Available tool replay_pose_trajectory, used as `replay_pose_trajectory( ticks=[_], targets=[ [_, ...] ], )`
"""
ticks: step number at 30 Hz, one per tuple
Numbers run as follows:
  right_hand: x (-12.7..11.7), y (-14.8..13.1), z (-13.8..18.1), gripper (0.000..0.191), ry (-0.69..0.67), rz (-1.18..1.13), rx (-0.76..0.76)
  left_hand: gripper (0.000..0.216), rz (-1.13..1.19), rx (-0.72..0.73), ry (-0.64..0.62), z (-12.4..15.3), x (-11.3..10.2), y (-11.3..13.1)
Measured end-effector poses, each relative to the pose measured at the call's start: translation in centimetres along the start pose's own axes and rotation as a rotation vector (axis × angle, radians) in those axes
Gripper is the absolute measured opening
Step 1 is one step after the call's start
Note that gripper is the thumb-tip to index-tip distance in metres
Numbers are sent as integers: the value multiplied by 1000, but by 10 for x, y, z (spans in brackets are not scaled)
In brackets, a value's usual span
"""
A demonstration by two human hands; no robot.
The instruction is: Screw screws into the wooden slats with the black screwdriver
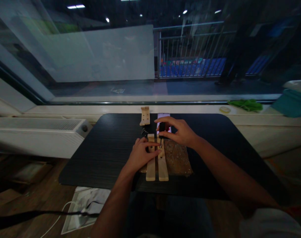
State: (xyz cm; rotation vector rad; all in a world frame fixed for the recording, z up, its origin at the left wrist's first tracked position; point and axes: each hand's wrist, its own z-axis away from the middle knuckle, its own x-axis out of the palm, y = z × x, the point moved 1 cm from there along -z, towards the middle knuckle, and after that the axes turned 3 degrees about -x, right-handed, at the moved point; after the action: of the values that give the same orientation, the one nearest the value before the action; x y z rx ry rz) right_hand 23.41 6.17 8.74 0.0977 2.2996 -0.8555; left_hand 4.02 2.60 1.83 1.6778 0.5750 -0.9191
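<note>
My right hand (pixel 181 132) grips the black handle of a screwdriver (pixel 162 127), held upright with its shaft pointing down. Its tip meets the right one of two pale wooden pieces (pixel 162 168), which has small holes. My left hand (pixel 140 153) lies across the left wooden piece (pixel 150 170). Its thumb and forefinger close in around the screwdriver's tip; whether they pinch a screw there I cannot make out. Both wooden pieces rest side by side on a brown, tape-wrapped slab (pixel 178 158).
Behind my hands, a wooden bracket (pixel 145 116) stands at the black table's (pixel 95 155) far edge. Small dark metal parts (pixel 144 132) lie before it, and a lit phone (pixel 163 115) is partly behind my right hand. A green cloth (pixel 246 104) lies on the windowsill; a radiator (pixel 38 135) stands left.
</note>
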Motion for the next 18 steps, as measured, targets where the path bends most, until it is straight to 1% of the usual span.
replay_pose_trajectory(
  ticks=[5, 11, 14, 18],
  targets=[
    [-2, -2, -1, 32, -25, 20, -70, 25, 1, -1, 4, 0, 0, -1],
    [-10, -6, 0, 41, -102, 13, -127, 26, 9, -21, 4, 1, -1, 2],
    [-10, -5, 0, 41, -104, 5, -140, 26, 11, -28, 0, 1, -1, 2],
    [-7, -4, 0, 40, -96, -59, -116, 26, 9, -18, -3, 1, -1, 2]
  ],
)
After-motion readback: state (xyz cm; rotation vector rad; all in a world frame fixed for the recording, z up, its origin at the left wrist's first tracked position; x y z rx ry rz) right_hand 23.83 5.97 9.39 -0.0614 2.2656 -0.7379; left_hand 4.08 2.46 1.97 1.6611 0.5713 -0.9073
